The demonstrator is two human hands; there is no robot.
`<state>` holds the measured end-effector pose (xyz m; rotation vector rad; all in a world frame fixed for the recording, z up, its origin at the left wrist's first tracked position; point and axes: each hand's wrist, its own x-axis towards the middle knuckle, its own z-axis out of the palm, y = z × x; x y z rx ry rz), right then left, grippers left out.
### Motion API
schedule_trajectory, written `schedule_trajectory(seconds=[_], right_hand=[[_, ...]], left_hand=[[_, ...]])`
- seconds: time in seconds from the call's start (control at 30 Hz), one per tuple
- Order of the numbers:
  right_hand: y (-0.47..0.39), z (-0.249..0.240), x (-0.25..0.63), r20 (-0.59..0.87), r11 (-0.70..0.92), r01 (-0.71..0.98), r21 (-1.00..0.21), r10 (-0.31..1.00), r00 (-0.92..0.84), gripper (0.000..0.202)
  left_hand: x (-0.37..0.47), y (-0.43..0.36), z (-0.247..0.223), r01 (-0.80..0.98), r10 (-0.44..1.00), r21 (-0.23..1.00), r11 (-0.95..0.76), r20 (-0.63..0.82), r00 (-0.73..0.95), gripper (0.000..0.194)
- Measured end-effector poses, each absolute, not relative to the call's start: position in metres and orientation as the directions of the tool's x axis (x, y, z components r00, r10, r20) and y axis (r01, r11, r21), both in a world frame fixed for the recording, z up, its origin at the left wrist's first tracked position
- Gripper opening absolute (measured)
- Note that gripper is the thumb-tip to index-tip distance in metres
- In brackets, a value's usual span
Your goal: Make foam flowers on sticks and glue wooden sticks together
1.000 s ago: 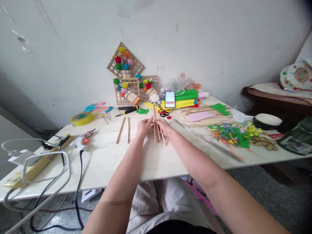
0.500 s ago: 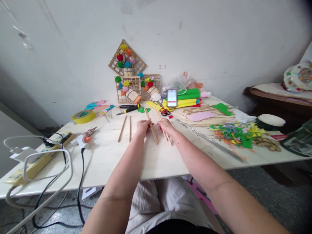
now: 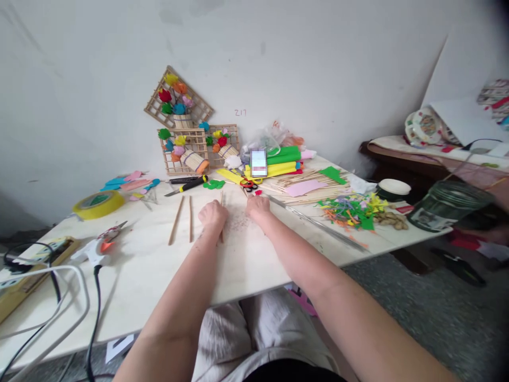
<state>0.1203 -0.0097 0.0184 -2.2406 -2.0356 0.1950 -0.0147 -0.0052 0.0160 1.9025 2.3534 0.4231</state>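
Both hands rest knuckles-up on the pale desk [image 3: 246, 265], close together near its middle. The left hand [image 3: 212, 215] is curled with its fingers folded under, lying on top of a thin wooden stick [image 3: 221, 199] that shows beyond the knuckles and again just below the hand; whether the fingers actually clasp it cannot be told. The right hand [image 3: 258, 206] lies just beside it, fingers bent down onto the desk, and nothing shows in its grip; how far it is closed cannot be told either. To the left of the left hand, two more loose sticks [image 3: 182, 219] lie nearly parallel, apart from it. Farther left sit a glue gun [image 3: 97, 247] and a roll of yellow tape [image 3: 98, 204]. Beyond the hands lie a utility knife [image 3: 186, 185], red-handled scissors [image 3: 249, 186] and a heap of bamboo skewers [image 3: 306, 183], with coloured scraps [image 3: 350, 207] to the right. Small lattice frames with paper flowers [image 3: 181, 127] lean against the wall.
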Motion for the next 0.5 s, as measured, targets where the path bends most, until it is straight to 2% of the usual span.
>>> schedule_trajectory(seconds=[0.13,0.27,0.37,0.5], right_hand=[[-0.009,0.019,0.124,-0.015,-0.075,0.983,-0.168,0.997,0.073,0.049],[-0.010,0.021,0.128,-0.019,-0.042,0.978,-0.205,0.999,0.039,0.044],[-0.010,0.022,0.133,-0.003,-0.044,0.971,-0.235,0.999,0.044,0.040],[-0.006,0.024,0.144,-0.019,-0.082,0.961,-0.264,0.997,0.080,0.036]], left_hand=[[-0.012,-0.012,0.016,0.954,0.957,0.269,0.133,0.215,-0.194,0.041],[-0.004,-0.019,0.016,0.977,0.949,0.213,-0.025,0.311,-0.043,0.045],[0.008,-0.018,0.012,0.966,0.956,0.187,-0.177,0.266,0.123,0.048],[0.022,-0.014,0.008,0.928,0.949,0.224,-0.299,0.171,0.265,0.058]])
